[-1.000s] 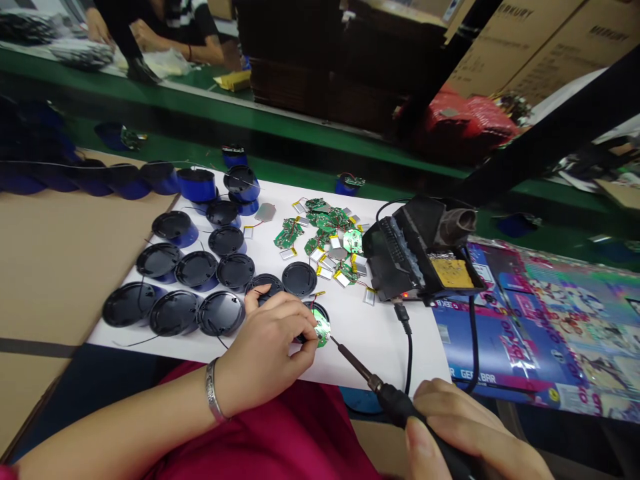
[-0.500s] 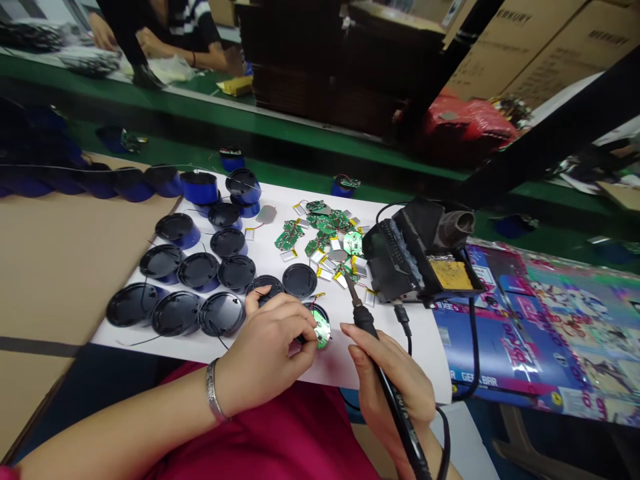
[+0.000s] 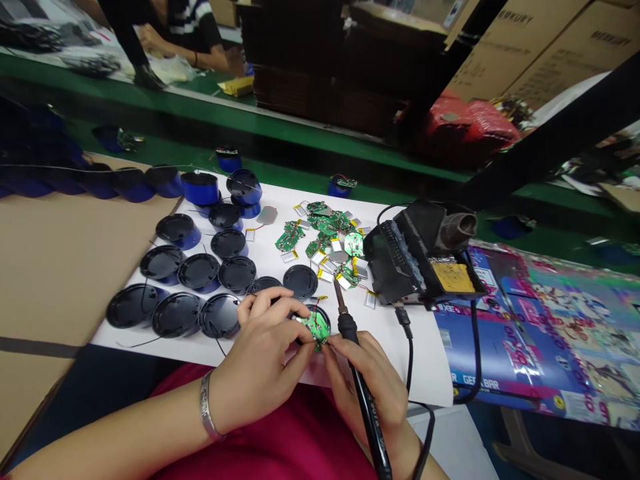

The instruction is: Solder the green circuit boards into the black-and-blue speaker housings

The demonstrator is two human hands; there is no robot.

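Note:
My left hand (image 3: 263,360) pinches a round green circuit board (image 3: 316,325) that sits in a black round housing (image 3: 321,313) on the white sheet (image 3: 380,333). My right hand (image 3: 370,383) is closed round a black soldering iron (image 3: 357,380) whose tip points up and away. Its fingertips also touch the near edge of the green board.
Several black and blue round housings (image 3: 197,270) lie to the left on the sheet. A pile of green boards and small batteries (image 3: 327,237) sits behind. A black soldering station (image 3: 420,257) stands to the right, its cable (image 3: 410,347) running down. Another person works at the far table (image 3: 175,33).
My right hand with the iron came in from the lower right up to the board, its fingertips now touching it. The board now lies flatter in the housing.

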